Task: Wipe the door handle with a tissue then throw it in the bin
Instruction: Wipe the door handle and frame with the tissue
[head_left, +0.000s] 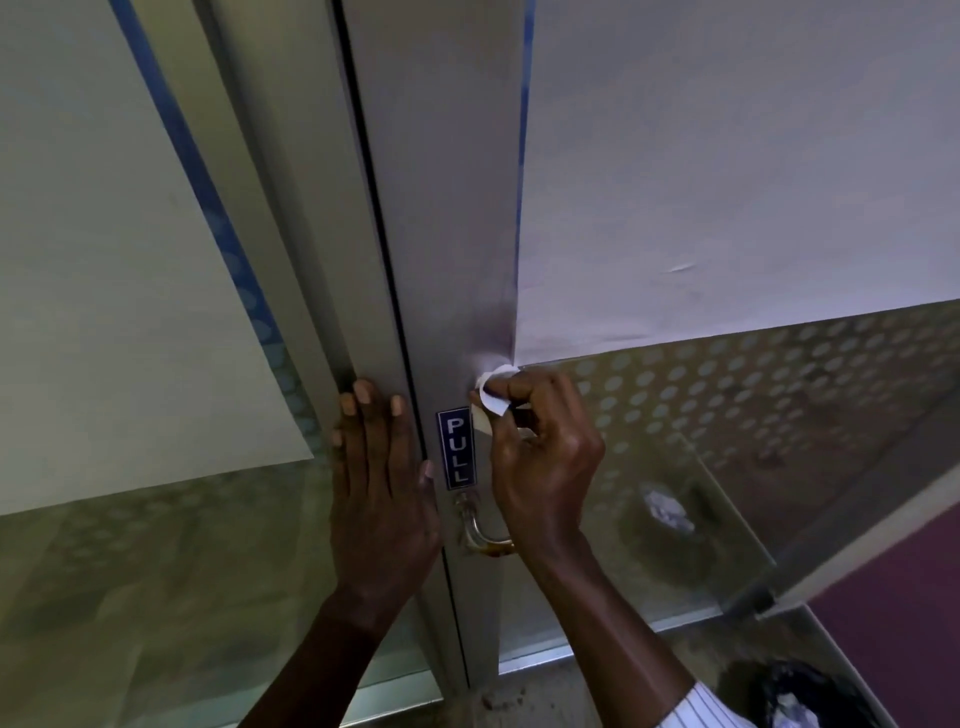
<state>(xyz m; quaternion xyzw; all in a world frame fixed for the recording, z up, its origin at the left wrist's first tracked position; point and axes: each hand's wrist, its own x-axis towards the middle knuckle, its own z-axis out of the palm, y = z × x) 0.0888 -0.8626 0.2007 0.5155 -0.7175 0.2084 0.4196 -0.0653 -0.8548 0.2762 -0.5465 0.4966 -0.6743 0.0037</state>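
Note:
A brass, curved door handle (480, 532) is fixed to the grey metal door frame, below a blue "PULL" sign (457, 448). Only its lower end shows; my right hand (540, 457) wraps the upper part. That hand is shut on a white tissue (493, 392), which is pressed against the top of the handle near the frame. My left hand (382, 483) lies flat and open against the neighbouring door's frame, left of the sign. A bin with a black liner (795, 691) stands at the bottom right, with crumpled white paper inside.
Both doors are glass (727, 415) with a dotted frosted film and white paper over their upper panels. A reflection of the bin shows in the right pane. A dark gap runs between the two door frames. Purple floor lies at the far right.

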